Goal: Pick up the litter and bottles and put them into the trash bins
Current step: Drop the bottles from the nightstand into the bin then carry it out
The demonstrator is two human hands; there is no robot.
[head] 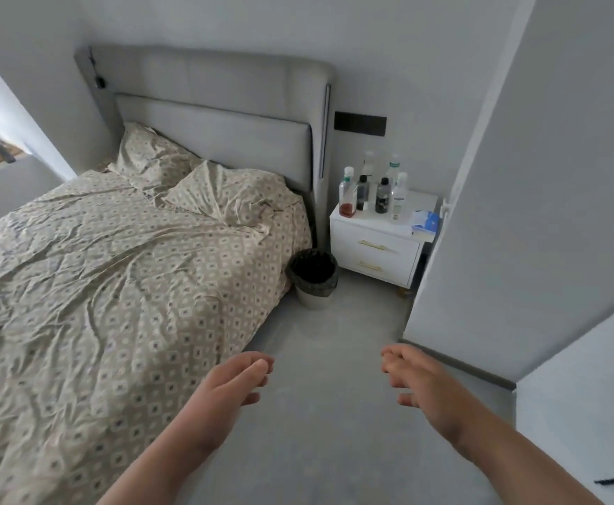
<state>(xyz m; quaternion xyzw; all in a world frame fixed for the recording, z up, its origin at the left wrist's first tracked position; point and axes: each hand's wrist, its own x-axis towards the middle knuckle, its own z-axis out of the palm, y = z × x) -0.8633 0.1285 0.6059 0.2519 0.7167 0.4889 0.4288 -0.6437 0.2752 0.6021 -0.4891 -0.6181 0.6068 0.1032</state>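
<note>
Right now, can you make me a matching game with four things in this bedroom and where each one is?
Things:
1. trash bin
2. bottles
3. pillows
4. left hand and right hand

Places:
A. on the bed, by the headboard
B. held out over the floor, holding nothing
C. on the floor, beside the bed and near the nightstand
D. standing on the white nightstand

Pairs: 1-C, 2-D, 3-A, 4-B.
</note>
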